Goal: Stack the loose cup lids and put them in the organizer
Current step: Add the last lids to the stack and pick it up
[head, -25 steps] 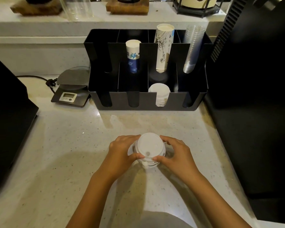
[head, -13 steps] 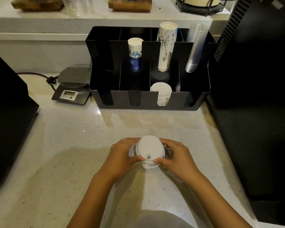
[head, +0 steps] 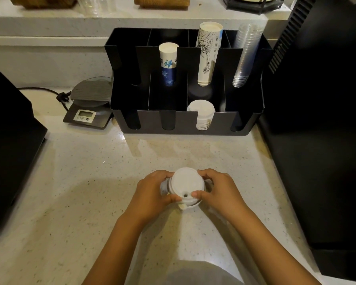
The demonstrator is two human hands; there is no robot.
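A short stack of white cup lids (head: 185,185) stands on the speckled counter near me, its top lid showing a small sip hole. My left hand (head: 152,193) grips its left side and my right hand (head: 220,192) grips its right side, fingers curled round the rims. The lower lids are partly hidden by my fingers. Further back stands the black organizer (head: 183,124). Its front row holds a stack of white lids (head: 201,114) in the third slot from the left.
The organizer's back row holds blue-printed paper cups (head: 168,64), tall white printed cups (head: 209,54) and clear plastic cups (head: 245,56). A small digital scale (head: 88,108) with a cable sits left of it. Dark machines flank the counter at left (head: 10,145) and right (head: 321,120).
Both hands stay closed round the lid stack on the counter; the thumbs have shifted slightly on the top lid. The view has tilted a little downward.
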